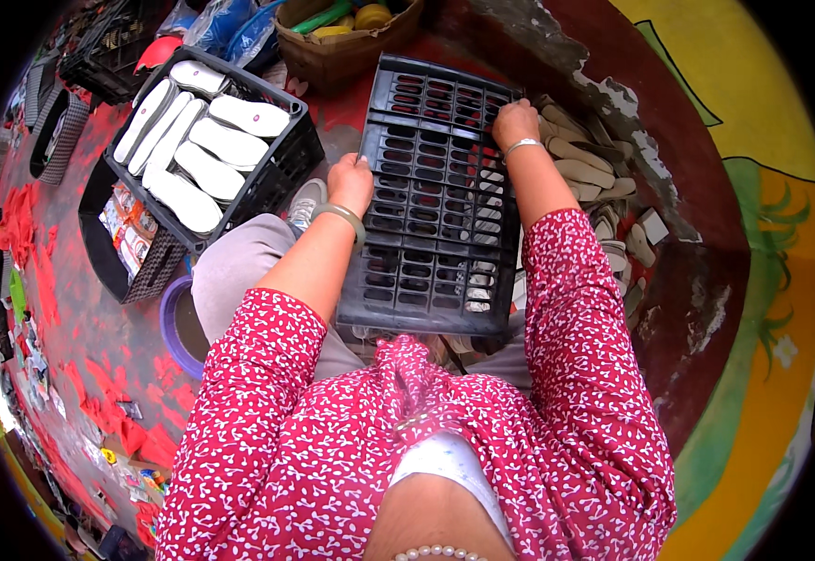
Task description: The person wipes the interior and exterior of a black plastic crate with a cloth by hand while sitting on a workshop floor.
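Note:
A black plastic crate (414,175) with rows of oval slots is held in front of my body; which of its faces is towards me I cannot tell. Around its left edge the fingers of my left hand (350,184) are closed. My right hand (517,124) grips the far right edge, higher up. Pale shoe parts show through the slots near the right side. Left of my left hand stands another black crate (288,173), filled with white shoe soles (204,171) lying side by side.
Beige soles or shoes (583,168) are heaped along the wall at right. A purple basin (170,329) sits by my left knee. Beneath the full crate is a dark basket (108,245) with wrapped items. A cardboard box (340,47) stands at the back; red scraps (113,407) litter the floor.

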Available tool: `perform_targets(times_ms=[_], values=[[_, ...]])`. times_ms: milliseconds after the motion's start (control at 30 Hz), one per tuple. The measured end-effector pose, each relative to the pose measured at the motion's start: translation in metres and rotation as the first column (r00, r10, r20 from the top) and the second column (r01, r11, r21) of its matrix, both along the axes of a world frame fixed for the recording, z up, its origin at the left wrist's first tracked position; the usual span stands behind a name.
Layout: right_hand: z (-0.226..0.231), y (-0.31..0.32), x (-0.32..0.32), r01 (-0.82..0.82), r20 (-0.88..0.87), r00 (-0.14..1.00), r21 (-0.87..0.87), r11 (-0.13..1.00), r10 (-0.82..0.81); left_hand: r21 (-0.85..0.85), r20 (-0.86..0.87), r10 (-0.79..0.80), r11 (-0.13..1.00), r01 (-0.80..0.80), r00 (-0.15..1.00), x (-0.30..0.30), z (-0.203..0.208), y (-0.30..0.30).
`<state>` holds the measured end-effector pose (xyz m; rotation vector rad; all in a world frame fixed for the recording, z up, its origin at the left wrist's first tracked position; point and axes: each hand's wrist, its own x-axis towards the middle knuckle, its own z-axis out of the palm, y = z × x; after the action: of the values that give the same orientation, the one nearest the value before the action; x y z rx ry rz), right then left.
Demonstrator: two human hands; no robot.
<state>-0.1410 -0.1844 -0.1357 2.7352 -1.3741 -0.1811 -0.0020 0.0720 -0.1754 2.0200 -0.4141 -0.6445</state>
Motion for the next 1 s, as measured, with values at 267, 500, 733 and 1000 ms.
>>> perform_targets(times_ms=[267,500,733,1000], values=[[0.032,0.058,-0.044,-0.098,0.104,0.990,0.005,0.995,0.097,0.040,-0.008,-0.050,0.998,0.050,0.999,-0.002,0.006,-0.002],[0.080,0.080,-0.081,-0.061,0.331,0.846,0.838,0.542,-0.417,0.045,-0.025,-0.003,0.999,0.004,1.000,0.009,0.000,0.005],[0.022,-0.042,-0.060,-0.079,0.752,0.495,0.537,0.840,-0.435,0.038,0.032,-0.037,0.999,0.035,0.999,0.008,-0.001,-0.004],[0.003,0.012,-0.045,-0.015,0.231,0.972,-0.102,0.995,0.038,0.087,0.039,-0.034,0.996,0.030,0.999,0.005,0.014,0.001]])
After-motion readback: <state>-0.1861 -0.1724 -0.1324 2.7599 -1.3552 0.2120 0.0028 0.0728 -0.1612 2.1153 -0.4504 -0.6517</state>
